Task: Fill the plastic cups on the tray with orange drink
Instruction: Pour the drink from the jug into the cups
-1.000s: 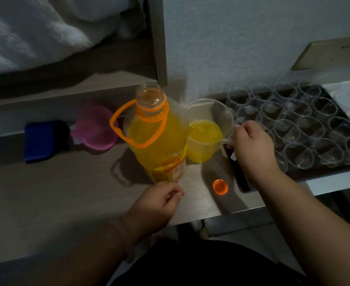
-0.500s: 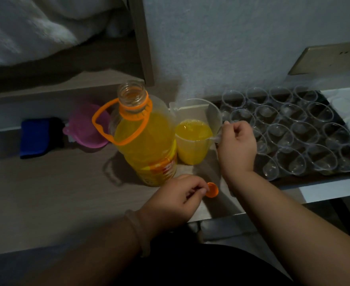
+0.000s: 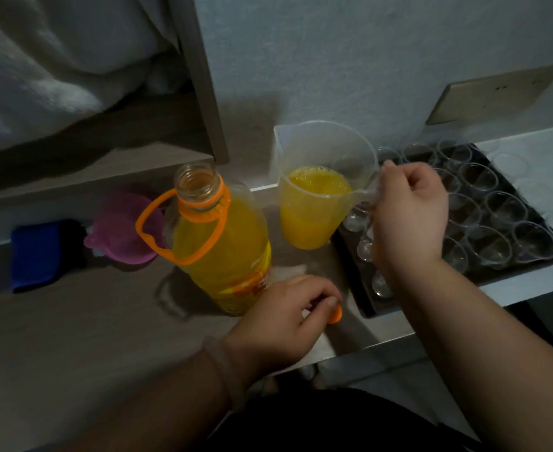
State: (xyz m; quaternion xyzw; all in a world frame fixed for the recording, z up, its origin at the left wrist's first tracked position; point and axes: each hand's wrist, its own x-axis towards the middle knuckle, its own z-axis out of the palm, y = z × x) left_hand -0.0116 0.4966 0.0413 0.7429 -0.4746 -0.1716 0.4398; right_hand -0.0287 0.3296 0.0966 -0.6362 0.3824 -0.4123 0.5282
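Starting far left, a blue pad and a pink funnel sit back near the wall, likely parked clear of the pouring. Just right of them the bottle stands upright on the counter, uncapped and mostly full of orange drink. At its foot the left hand pinches the orange cap between thumb and fingertips, low at the counter, probably to close the bottle now that the jug is charged. The jug, about half full, stands between bottle and tray; I cannot tell whether it rests on the counter or hangs just above it. The right hand is curled round its handle, on the tray side, with the spout turned away to the left. The tray lies at the right, packed with clear cups, all apparently empty. Small, crowded mouths like these suit a light spouted jug better than the heavy bottle.
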